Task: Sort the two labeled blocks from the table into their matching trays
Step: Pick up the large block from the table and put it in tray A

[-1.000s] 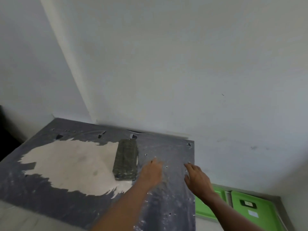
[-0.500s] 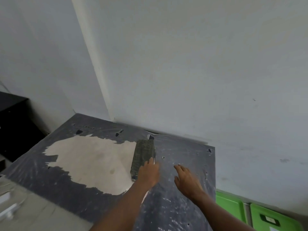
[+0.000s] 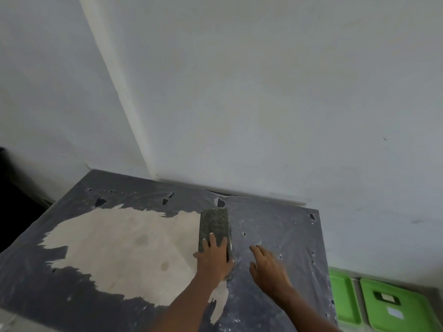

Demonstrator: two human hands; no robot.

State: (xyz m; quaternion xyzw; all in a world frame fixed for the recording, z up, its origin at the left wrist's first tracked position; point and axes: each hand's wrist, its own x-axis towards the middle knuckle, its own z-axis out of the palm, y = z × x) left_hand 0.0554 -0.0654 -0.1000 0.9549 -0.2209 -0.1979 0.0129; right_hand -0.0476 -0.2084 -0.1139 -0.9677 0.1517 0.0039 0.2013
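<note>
A dark, mottled green-grey block [image 3: 214, 224] lies flat on the table [image 3: 282, 226], its long side pointing away from me. My left hand [image 3: 213, 259] sits over the block's near end, fingers spread on its top, thumb at its left side. The block still rests on the table. My right hand [image 3: 268, 269] hovers just right of the block with its fingers apart and holds nothing. Two bright green trays [image 3: 342, 300] [image 3: 395, 307] sit low at the right beyond the table edge; the right one carries a small label. No second block is in view.
The table is covered in torn dark plastic sheeting with a large bare pale patch [image 3: 124, 250] on the left. White walls meet in a corner behind the table. A dark area [image 3: 14, 212] lies off the table's left side.
My left hand has moved from beside the block onto its near end. My right hand has drifted left toward the block. The view has shifted, so the trays now sit farther to the right.
</note>
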